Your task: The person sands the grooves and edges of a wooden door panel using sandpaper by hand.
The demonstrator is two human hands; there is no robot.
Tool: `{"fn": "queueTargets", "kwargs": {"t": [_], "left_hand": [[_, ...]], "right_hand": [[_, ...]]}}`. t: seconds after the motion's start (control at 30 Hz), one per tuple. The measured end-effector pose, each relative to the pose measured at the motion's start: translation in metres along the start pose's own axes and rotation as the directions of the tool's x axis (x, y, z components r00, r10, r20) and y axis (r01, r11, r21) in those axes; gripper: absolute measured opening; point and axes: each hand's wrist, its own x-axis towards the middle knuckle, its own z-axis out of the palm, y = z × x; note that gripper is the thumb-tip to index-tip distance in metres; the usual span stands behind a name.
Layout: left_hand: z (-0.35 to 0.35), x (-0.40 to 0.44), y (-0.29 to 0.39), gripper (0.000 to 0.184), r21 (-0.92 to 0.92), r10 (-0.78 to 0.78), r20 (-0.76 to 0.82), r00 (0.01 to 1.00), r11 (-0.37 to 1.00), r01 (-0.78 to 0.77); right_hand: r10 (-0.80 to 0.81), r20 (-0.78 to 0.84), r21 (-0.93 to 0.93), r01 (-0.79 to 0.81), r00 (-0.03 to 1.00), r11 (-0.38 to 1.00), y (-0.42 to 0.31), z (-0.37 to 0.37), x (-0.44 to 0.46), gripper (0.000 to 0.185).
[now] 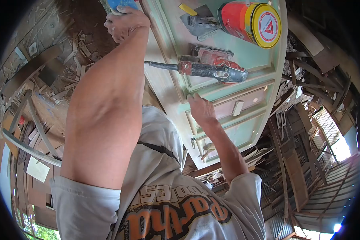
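A pale green panelled door (224, 90) with wooden mouldings lies in front of me. My left hand (128, 25) is at the door's upper left edge, its fingers curled against a blue thing (123, 4) cut off by the frame. What that is, I cannot make out. On the inner moulding, my right hand (202, 109) presses with bent, closed fingertips; anything under them is hidden. Above it rests a dusty red and black corded power tool (212, 70). A small pale block (238, 108) sits on the panel to its right.
A red tin with a yellow lid (267, 26) stands on the door, beside a dark scraper blade (196, 22) and a yellow strip (187, 9). The tool's cord (160, 66) runs left. Wood scraps (78, 52) litter the floor; planks (296, 176) are stacked at right.
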Motion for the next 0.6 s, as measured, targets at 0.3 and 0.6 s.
{"fn": "queueTargets", "kwargs": {"t": [0.3,0.6], "left_hand": [[-0.024,-0.002,0.013,0.049,0.004,0.019,0.089,0.996,1.000,-0.019],[-0.025,-0.004,0.012,0.058,-0.075,-0.054,0.126,0.991,0.995,0.064]], "right_hand": [[0.200,-0.012,0.086,-0.198,0.980,0.976,0.006,0.008,0.005,0.014],[0.480,0.501,0.863,-0.455,0.720,-0.219,-0.009,0.031,0.016,0.013]]}}
